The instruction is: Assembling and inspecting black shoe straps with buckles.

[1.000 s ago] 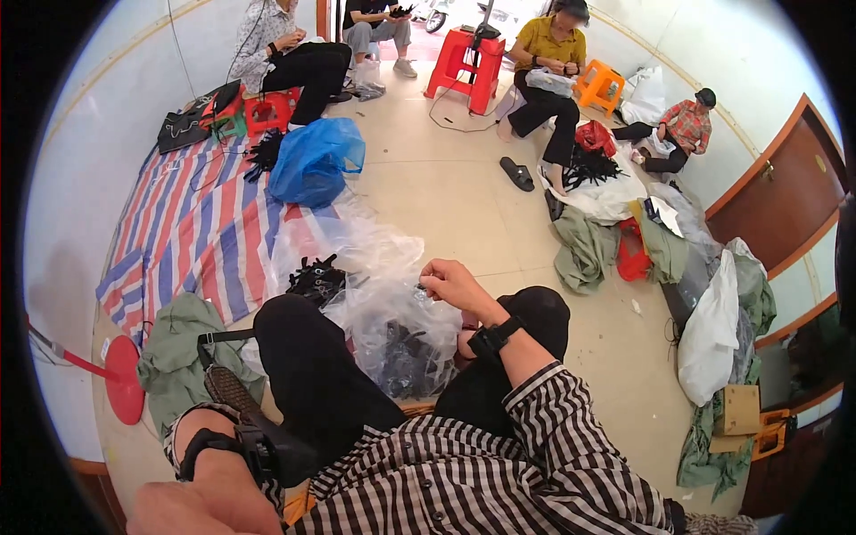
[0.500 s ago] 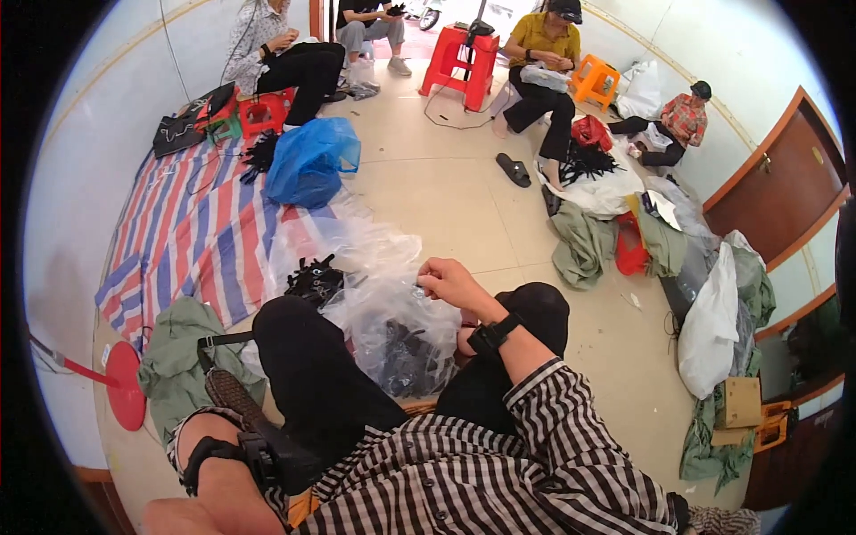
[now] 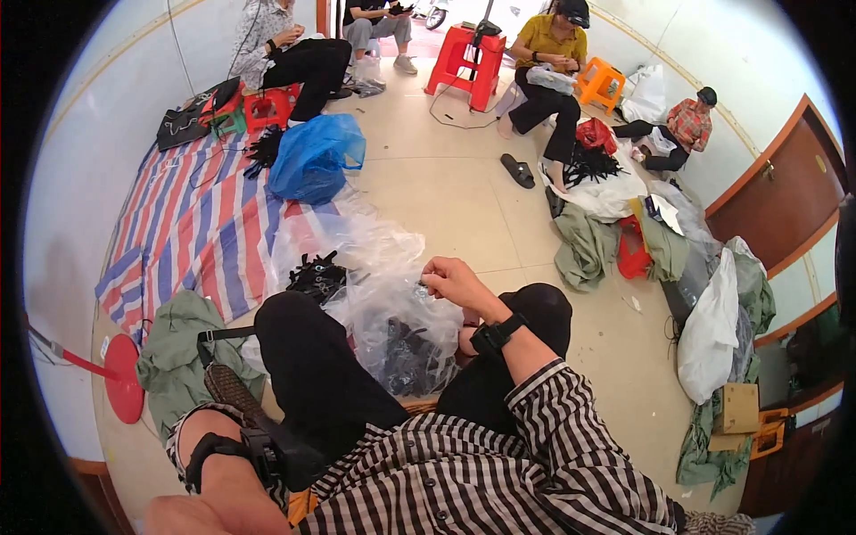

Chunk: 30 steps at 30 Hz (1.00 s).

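Note:
My right hand [image 3: 452, 280], with a black watch on its wrist, is raised above the gap between my knees. Its thumb and fingertips are pinched together on something too small to name. Just below, a clear plastic bag [image 3: 419, 312] with dark contents lies between my legs. Beyond my left knee is a pile of black pieces [image 3: 316, 276] with small metal-looking parts, resting on clear plastic. My left arm [image 3: 223, 481], with a black strap round it, bends at the lower left edge; the fingers of that hand cannot be made out.
A striped sheet [image 3: 192, 250] covers the left floor, with a blue plastic bag [image 3: 316, 160] on it. A red round base [image 3: 123, 379] stands far left. Several people sit working at the back. Green cloth [image 3: 584, 250], white sacks [image 3: 709, 339] and a cardboard box [image 3: 738, 407] line the right.
The view has shifted slightly. My right hand stays almost in place, still pinched above the plastic bag.

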Tool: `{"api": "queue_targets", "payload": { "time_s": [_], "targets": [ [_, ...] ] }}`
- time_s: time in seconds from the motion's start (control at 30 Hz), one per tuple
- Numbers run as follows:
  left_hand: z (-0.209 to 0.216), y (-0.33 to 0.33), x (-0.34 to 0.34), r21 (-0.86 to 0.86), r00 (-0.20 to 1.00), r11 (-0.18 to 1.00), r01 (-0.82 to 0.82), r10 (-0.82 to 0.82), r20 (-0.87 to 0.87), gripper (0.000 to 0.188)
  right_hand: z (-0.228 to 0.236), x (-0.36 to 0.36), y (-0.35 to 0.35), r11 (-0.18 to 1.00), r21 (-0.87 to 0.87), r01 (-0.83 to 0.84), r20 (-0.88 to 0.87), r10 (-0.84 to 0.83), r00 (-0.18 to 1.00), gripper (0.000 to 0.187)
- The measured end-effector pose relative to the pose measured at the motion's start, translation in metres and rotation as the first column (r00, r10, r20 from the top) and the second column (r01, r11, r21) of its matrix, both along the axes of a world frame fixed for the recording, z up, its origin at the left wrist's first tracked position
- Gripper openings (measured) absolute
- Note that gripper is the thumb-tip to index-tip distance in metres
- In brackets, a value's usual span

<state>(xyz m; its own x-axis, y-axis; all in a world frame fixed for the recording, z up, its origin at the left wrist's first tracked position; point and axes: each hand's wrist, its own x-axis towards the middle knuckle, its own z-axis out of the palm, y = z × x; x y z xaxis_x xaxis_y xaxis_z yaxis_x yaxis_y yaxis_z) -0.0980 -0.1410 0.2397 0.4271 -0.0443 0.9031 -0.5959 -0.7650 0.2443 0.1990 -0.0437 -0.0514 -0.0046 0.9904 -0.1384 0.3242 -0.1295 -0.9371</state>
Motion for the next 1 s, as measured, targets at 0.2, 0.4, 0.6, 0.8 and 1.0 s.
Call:
{"api": "queue_targets", "payload": {
  "time_s": [0.2, 0.4, 0.6, 0.8, 1.0],
  "targets": [
    [0.008, -0.003, -0.012, -0.04, 0.953, 0.992, -0.12, 0.104, -0.283, 0.026, -0.001, 0.004, -0.002, 1.0, 0.017, -0.012, -0.011, 0.012, 1.0, 0.012],
    [-0.033, -0.023, -0.009, -0.228, 0.955, 0.943, -0.243, 0.273, 0.113, 0.022, -0.001, 0.001, -0.001, 1.0, 0.028, -0.005, -0.019, 0.005, 1.0, 0.013],
    [-0.007, -0.005, -0.003, -0.219, 0.99, 0.973, -0.069, 0.041, -0.132, 0.021, -0.009, 0.001, 0.001, 0.997, 0.072, 0.004, -0.039, -0.001, 0.999, 0.014],
    [-0.005, -0.003, -0.012, -0.084, 0.989, 0.993, -0.087, 0.076, -0.13, 0.017, 0.001, -0.001, 0.0, 0.999, -0.009, -0.034, 0.031, 0.035, 0.999, 0.013],
    [0.0, -0.006, -0.014, -0.182, 0.977, 0.977, -0.112, 0.075, -0.199, 0.016, -0.003, 0.001, 0.0, 1.0, -0.011, -0.014, -0.011, 0.014, 1.0, 0.011]
  ]
}}
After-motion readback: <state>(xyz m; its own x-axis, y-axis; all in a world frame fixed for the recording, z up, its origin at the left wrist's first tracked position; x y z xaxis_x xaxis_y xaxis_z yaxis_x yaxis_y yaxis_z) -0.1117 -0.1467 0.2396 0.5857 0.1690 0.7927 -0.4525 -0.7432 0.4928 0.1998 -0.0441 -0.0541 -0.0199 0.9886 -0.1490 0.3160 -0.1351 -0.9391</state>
